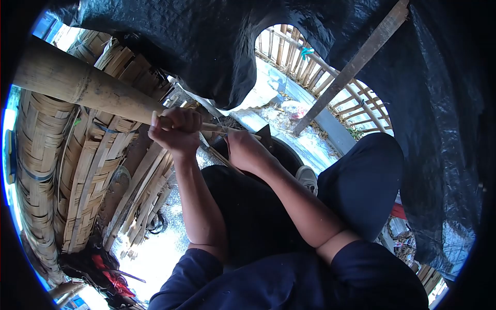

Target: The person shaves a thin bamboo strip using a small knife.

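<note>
My left hand (pixel 178 129) is closed round a pale wooden stick (pixel 213 127), whose blunt end shows by the thumb. The stick runs right, towards the top of my right hand (pixel 247 150). That hand is closed too, its back turned up, and what its fingers hold is hidden. Just beyond it a dark pointed piece (pixel 265 135) sticks up; I cannot tell what it is. A thin strip (pixel 225 159) slants below, between the two hands. Both hands are over a dark round rim (pixel 292 152) between my legs.
A thick bamboo pole (pixel 82 85) reaches in from the left, close to my left hand. Woven bamboo panels (pixel 44 155) and split strips (pixel 137 201) stand below it. Black plastic sheeting (pixel 181 41) hangs overhead and at right. A slanting plank (pixel 354 67) stands ahead, before a bamboo fence (pixel 292 46).
</note>
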